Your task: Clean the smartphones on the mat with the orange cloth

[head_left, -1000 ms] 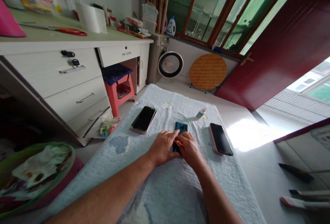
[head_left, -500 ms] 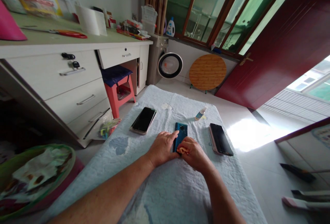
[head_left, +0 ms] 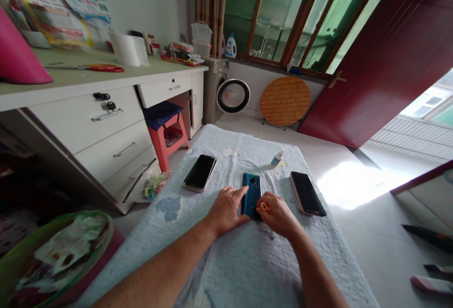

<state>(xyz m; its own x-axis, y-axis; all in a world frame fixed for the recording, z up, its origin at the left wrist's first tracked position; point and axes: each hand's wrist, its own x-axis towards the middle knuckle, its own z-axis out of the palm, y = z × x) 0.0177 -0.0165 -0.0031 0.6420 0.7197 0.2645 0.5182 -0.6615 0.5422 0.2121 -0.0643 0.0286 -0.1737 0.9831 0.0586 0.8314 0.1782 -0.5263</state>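
Note:
A blue phone (head_left: 252, 196) lies back side up on the cloth-covered table (head_left: 226, 270), its camera block at the far end. My left hand (head_left: 226, 209) rests along its left edge, thumb and fingers apart. My right hand (head_left: 278, 213) is closed around a small orange cloth (head_left: 263, 207) at the phone's lower right edge. To the left lies a phone with a dark screen (head_left: 200, 172); to the right, another dark phone (head_left: 307, 193) sits on something pinkish. A small spray bottle (head_left: 276, 159) stands beyond the blue phone.
At the left is a desk (head_left: 81, 74) with scissors (head_left: 102, 68) and a paper roll (head_left: 129, 50). A red stool (head_left: 168, 142) stands beneath it. A full waste basket (head_left: 109, 232) is at the lower left, a washing machine (head_left: 214, 88) behind.
My right hand has moved right with the orange cloth, from the phone's lower middle to its right edge, uncovering more of its back. The view has shifted slightly.

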